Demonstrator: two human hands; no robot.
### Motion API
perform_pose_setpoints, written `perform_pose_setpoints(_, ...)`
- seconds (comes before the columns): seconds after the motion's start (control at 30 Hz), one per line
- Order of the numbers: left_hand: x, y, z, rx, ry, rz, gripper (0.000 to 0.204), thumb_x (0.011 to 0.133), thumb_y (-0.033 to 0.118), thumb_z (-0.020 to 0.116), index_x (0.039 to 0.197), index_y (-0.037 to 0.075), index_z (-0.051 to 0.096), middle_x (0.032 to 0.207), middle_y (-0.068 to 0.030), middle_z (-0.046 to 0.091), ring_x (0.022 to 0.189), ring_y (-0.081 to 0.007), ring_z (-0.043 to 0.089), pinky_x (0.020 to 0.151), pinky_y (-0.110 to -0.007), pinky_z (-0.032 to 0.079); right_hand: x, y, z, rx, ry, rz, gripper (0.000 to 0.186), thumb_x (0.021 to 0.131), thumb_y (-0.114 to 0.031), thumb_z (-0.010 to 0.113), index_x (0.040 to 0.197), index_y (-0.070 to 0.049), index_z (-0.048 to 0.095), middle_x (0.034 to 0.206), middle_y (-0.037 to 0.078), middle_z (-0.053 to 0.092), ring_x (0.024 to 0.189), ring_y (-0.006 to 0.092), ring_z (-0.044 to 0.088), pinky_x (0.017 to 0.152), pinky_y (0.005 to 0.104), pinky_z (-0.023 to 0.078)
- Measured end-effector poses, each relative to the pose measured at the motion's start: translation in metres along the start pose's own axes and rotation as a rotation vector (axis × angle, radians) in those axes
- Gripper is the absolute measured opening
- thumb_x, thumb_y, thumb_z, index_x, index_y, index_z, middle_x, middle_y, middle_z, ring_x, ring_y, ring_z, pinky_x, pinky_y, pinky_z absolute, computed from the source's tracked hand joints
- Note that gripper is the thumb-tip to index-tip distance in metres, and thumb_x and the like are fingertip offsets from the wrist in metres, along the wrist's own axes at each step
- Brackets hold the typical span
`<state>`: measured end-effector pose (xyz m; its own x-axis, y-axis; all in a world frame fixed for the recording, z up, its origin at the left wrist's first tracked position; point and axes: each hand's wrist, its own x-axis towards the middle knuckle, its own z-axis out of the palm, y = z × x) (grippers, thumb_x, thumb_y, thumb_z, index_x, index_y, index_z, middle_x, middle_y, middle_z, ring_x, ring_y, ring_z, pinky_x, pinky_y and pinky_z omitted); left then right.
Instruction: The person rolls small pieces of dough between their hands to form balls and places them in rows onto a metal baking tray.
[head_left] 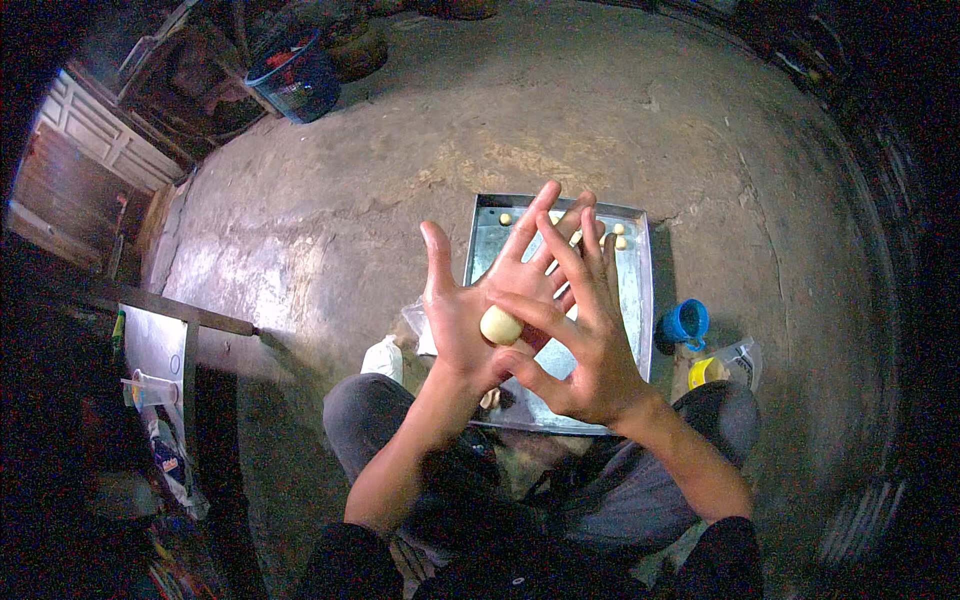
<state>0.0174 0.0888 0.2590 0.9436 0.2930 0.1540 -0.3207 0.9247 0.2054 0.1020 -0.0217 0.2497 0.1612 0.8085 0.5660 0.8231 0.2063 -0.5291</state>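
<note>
"Left hand (462,322)?"
"Palm up, fingers spread wide, pale ball (501,325) resting on the palm."
"Right hand (600,362)?"
"Fingers splayed too, thumb and index either side of the ball; can't tell if they press it. Metal tray (631,292) underneath, small balls (620,243) near its far edge, then blue cup (686,322)."
"Step?"
"Rolling it round, I'd say; next move calls for light, even palm pressure."

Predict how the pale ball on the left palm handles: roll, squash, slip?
Pale ball looks round, so likely rolls if the left hand tilts. Smooth, dough-like surface suggests it's soft and may dent when pinched. Sheen on the palm hints it could slide.
</note>
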Motion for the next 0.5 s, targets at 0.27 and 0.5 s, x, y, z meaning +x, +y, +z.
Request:
perform_pose_setpoints(0.27, -0.0012, 0.0025, 0.0012, -0.013, -0.037, 0.001, 0.115, 0.077, 0.092, 0.035, 0.158, 0.012, 0.018, 0.163, -0.0154, 0.020, 0.147, -0.0314, 0.028, 0.120, -0.048, 0.023, 0.0002, -0.0003, -0.0018, 0.002, -0.039, -0.009, 0.055, 0.091, -0.060, 0.056, 0.130, -0.022, 0.065, 0.162, 0.022, 0.019, 0.148, 0.0555, 0.004, 0.112, 0.0730, 0.003)
perform_pose_setpoints(0.5, -0.0015, 0.0034, -0.0002, 0.011, -0.042, 0.011, 0.116, 0.076, 0.093, 0.034, 0.159, 0.012, 0.017, 0.163, -0.0159, 0.019, 0.146, -0.0320, 0.029, 0.120, -0.048, 0.023, -0.0028, -0.0020, -0.0026, -0.042, -0.069, -0.010, 0.060, 0.092, -0.061, 0.054, 0.132, -0.017, 0.064, 0.162, 0.025, 0.017, 0.150, 0.0497, 0.005, 0.118, 0.0632, 0.003)
